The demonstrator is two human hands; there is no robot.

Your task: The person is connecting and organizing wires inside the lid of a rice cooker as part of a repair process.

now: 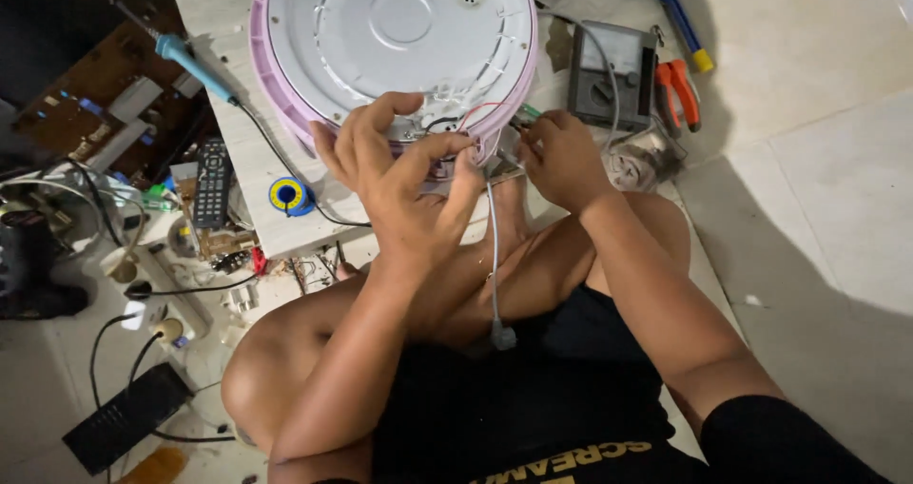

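Observation:
A round pink appliance [285,104] with a silver metal underside lies upturned on a white board on the floor. My left hand [404,175] grips its near rim, fingers curled over the edge where thin red and black wires show. My right hand [561,156] holds a small green-handled tool [526,113] with its tip at the same rim. A grey cable [494,265] hangs down from the rim between my hands and over my crossed legs.
A grey meter [613,75] and orange pliers [677,89] lie to the right, with a blue and yellow screwdriver [680,18] beyond. A blue-handled soldering iron [195,66], a solder spool [288,197], a black remote [212,182], circuit boards and cables crowd the left.

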